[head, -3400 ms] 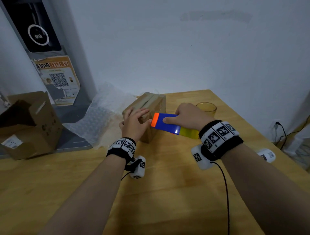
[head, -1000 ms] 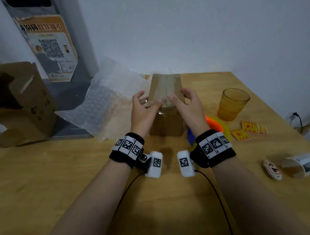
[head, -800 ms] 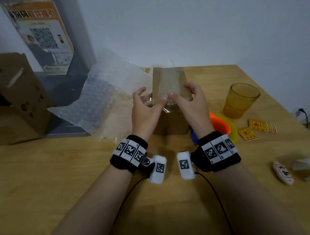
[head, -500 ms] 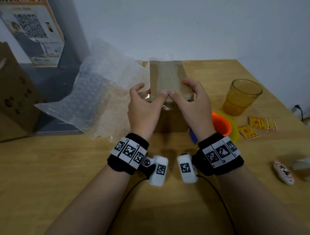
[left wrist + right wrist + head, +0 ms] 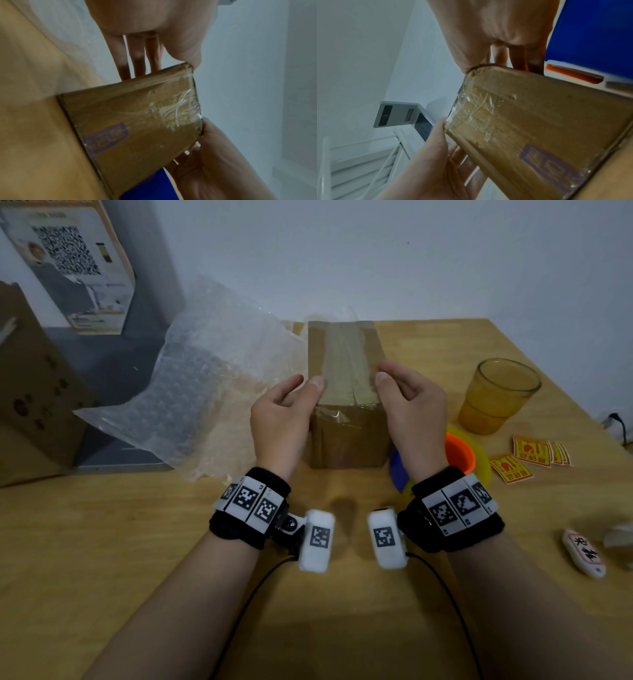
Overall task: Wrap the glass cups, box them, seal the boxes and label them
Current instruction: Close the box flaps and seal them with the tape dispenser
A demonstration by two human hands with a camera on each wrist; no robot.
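Note:
A brown cardboard box (image 5: 342,361) stands on the wooden table (image 5: 102,559), its top seam covered with clear tape. My left hand (image 5: 291,405) holds its near left top edge, thumb on the top and fingers down the left side. My right hand (image 5: 404,398) mirrors this on the right edge. In the left wrist view the left fingers (image 5: 137,58) lie along the box (image 5: 137,121). The right wrist view shows wrinkled tape on the box (image 5: 530,121). An amber glass cup (image 5: 496,395) stands unwrapped to the right.
A blue, orange and yellow tape dispenser (image 5: 460,453) lies just right of the box. Red-and-yellow label stickers (image 5: 531,450) lie farther right, and a small white oval object (image 5: 584,553) nearer. Bubble wrap (image 5: 205,378) spreads at the left, beside an open carton (image 5: 34,405).
The dispenser has been set down beside the box. My thumbs, which met at the middle of the taped near edge, have slid apart to the box's left and right corners.

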